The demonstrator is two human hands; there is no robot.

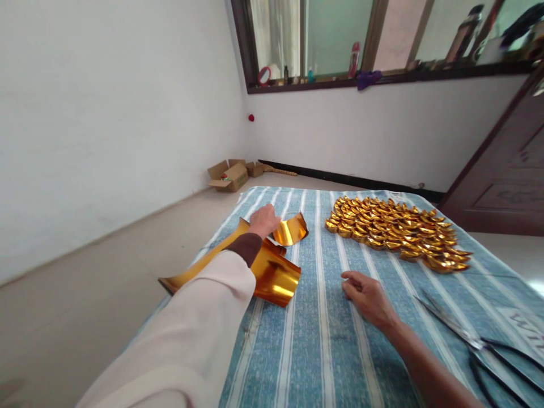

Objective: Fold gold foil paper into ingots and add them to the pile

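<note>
Your left hand reaches forward over a curled stack of gold foil sheets lying on the left part of the blue striped cloth; its fingers curl down onto the foil, touching it, though whether they pinch a sheet cannot be told from this angle. Your right hand rests palm down on the cloth, fingers loosely extended and holding nothing, well apart from the foil. Beyond it, toward the far right of the cloth, lies a spread of folded gold ingots. Black-handled scissors lie flat near your right forearm. A cardboard box sits in the room's corner.
</note>
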